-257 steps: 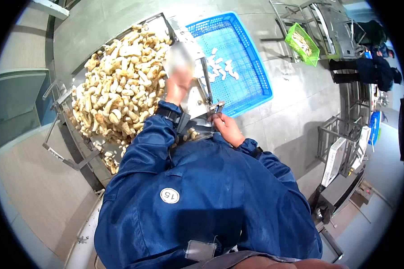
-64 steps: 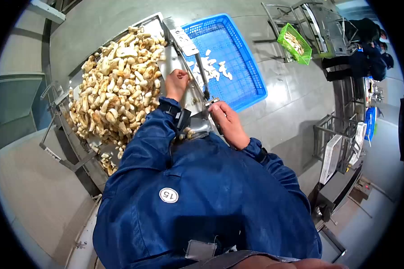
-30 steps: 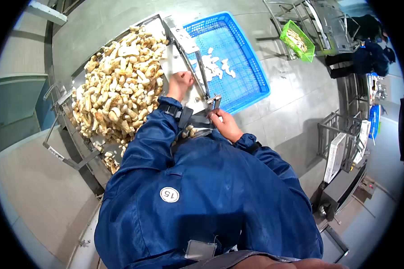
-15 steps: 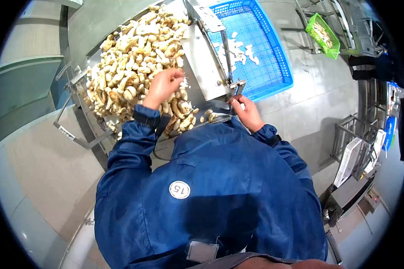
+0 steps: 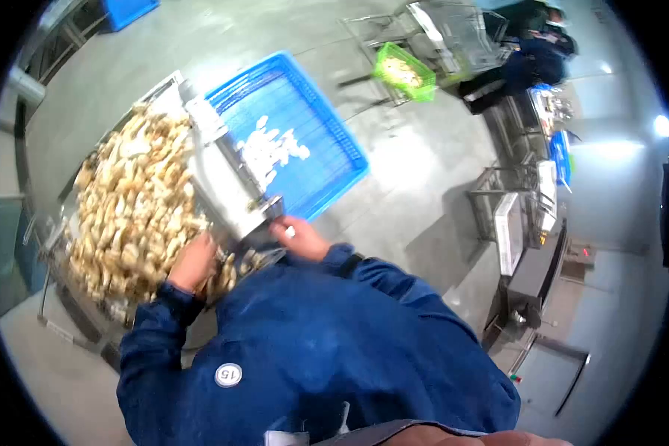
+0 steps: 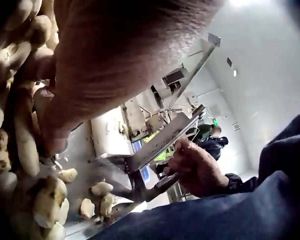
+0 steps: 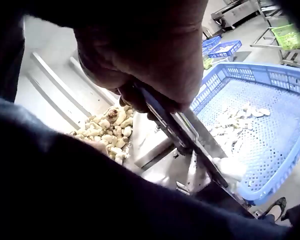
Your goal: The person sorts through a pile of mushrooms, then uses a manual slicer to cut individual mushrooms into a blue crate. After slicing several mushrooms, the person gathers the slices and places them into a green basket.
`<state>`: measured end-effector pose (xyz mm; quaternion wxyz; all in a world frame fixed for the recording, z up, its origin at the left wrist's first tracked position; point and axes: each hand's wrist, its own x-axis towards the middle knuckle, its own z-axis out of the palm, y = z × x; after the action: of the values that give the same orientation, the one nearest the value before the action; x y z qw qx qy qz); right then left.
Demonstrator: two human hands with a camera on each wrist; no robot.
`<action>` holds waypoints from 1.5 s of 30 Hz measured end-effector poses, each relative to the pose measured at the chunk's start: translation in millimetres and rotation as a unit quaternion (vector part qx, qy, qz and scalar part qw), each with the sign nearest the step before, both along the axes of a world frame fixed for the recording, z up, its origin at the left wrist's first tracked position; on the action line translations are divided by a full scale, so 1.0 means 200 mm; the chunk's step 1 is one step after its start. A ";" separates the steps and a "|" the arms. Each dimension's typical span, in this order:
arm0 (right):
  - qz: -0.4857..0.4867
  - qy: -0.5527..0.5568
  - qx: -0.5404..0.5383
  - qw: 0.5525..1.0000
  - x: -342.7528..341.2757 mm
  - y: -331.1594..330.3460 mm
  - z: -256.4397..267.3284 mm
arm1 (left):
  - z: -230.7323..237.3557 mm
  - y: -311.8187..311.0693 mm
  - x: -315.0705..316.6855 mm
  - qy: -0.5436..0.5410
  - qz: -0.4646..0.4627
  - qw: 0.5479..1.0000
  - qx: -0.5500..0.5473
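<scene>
My left hand [image 5: 195,262] reaches into the near edge of a large heap of pale, brown-stained mushrooms [image 5: 130,201]. In the left wrist view its fingertips point down among them, right beside a long mushroom [image 6: 26,132]; I cannot tell whether they grip one. My right hand [image 5: 302,239] holds the handle end of a long hinged cutter blade [image 7: 165,117], mounted along a metal cutting board [image 5: 227,186]. A small white spot shows at the right thumb in the head view. The right fingertips are partly hidden behind the hand in the right wrist view.
Beyond the cutter lies a blue plastic crate [image 5: 312,149] with white pieces [image 5: 275,149] in it. A green basket [image 5: 404,70] stands farther off, near another person [image 5: 531,63]. Several loose mushrooms [image 6: 101,189] lie on the metal tray beside the heap.
My left hand has left the cutting board and moved across to the near edge of the mushroom heap. The right hand stays at the blade's handle. The head view has swung, shifting the scene left.
</scene>
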<state>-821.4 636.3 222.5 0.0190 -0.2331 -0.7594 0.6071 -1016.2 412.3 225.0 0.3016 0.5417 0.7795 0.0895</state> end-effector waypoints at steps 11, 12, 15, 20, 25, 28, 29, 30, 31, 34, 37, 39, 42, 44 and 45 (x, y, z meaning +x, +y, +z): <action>0.029 -0.004 0.005 1.000 0.02 0.09 -0.06 | -0.20 0.51 -0.24 -0.281 0.410 0.846 0.191; 0.021 -0.003 0.012 1.000 0.02 0.09 -0.04 | -0.24 0.60 -0.21 -0.283 0.437 0.821 0.236; -0.007 -0.011 0.003 1.000 0.02 0.05 -0.06 | -0.51 0.68 -0.21 -0.273 0.421 0.799 0.332; -0.024 -0.073 -0.016 0.997 0.01 0.07 0.01 | -0.48 0.75 -0.15 -0.316 0.424 0.789 0.312; 0.004 -0.019 0.006 1.000 0.01 0.08 -0.01 | -0.47 0.73 -0.14 -0.248 0.444 0.810 0.293; -0.001 -0.042 0.000 0.999 0.01 0.08 0.00 | -0.47 0.74 -0.14 -0.216 0.453 0.808 0.307; -0.003 -0.056 -0.007 0.998 0.00 0.08 0.02 | -0.47 0.74 -0.14 -0.205 0.458 0.807 0.311; -0.021 -0.044 -0.027 0.998 -0.04 0.08 0.12 | -0.46 0.74 -0.13 -0.193 0.464 0.805 0.314; -0.038 -0.033 -0.050 0.997 -0.09 0.07 0.26 | -0.45 0.74 -0.13 -0.180 0.471 0.804 0.315; -0.083 -0.022 -0.085 0.993 -0.19 0.08 0.50 | -0.38 0.74 -0.11 -0.190 0.472 0.806 0.301; -0.080 0.005 -0.071 0.994 -0.16 0.06 0.42 | -0.43 0.75 -0.11 -0.249 0.487 0.780 0.305; -0.014 -0.014 -0.018 1.000 -0.05 0.07 0.18 | -0.37 0.75 -0.11 -0.196 0.480 0.802 0.295; -0.022 -0.060 -0.050 0.997 -0.06 0.08 0.14 | -0.38 0.74 -0.12 -0.161 0.470 0.822 0.278; -0.073 -0.061 -0.179 0.979 -0.14 0.08 0.37 | -0.35 0.74 -0.11 -0.208 0.472 0.806 0.290; -0.087 -0.021 -0.203 0.975 -0.18 0.07 0.50 | -0.36 0.75 -0.10 -0.235 0.471 0.797 0.295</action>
<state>-857.8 650.6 321.6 0.0084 -0.3102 -0.5975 0.7394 -1037.2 562.4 152.8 0.2217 0.1322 0.7798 0.5703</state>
